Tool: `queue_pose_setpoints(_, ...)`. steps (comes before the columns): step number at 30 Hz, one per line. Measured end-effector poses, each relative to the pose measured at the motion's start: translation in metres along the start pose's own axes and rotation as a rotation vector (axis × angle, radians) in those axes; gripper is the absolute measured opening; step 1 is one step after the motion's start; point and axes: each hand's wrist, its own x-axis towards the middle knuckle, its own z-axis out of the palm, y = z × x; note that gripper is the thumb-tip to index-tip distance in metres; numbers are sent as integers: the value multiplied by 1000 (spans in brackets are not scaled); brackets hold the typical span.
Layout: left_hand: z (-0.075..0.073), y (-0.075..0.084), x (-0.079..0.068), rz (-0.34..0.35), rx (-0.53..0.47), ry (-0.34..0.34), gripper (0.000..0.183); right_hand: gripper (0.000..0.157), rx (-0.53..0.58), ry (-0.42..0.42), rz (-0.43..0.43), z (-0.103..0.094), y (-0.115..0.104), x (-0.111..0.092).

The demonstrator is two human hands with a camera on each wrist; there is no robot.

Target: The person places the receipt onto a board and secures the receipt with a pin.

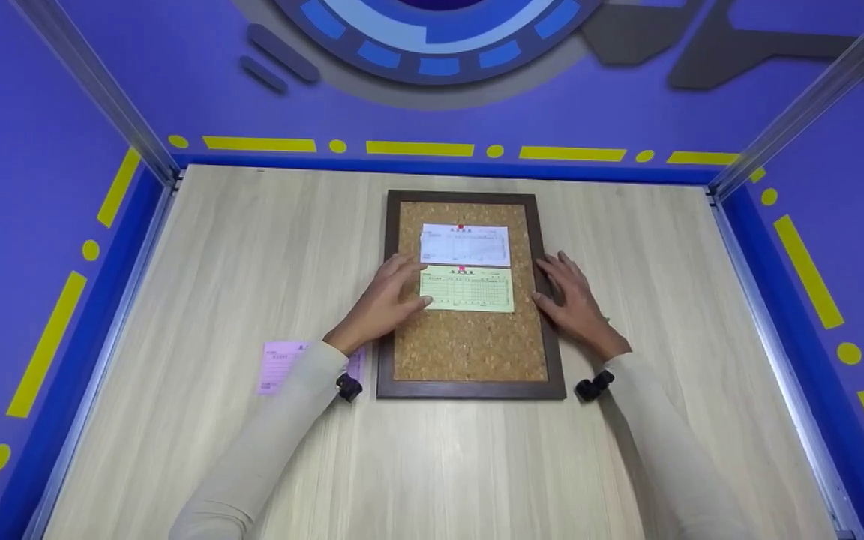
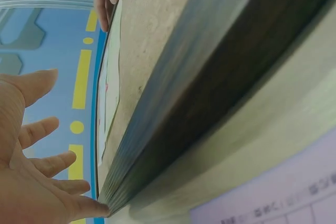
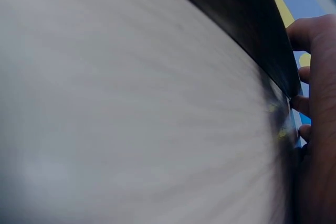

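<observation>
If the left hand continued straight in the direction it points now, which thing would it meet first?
Probably the whitish rectangular paper slip, pinned on the brown-framed rectangular cork board: in the head view, it lies ahead of the left hand. Depth is unclear, so the hand might pass above it.

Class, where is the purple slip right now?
In the head view, the purple slip lies on the table, left of the corkboard, partly hidden by the left sleeve.
</observation>
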Motion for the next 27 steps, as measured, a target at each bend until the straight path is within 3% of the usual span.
queue_pose_setpoints(27,-17,-13,-20,-61,-10,28,63,63,26,-11,-4,-1,2,0)
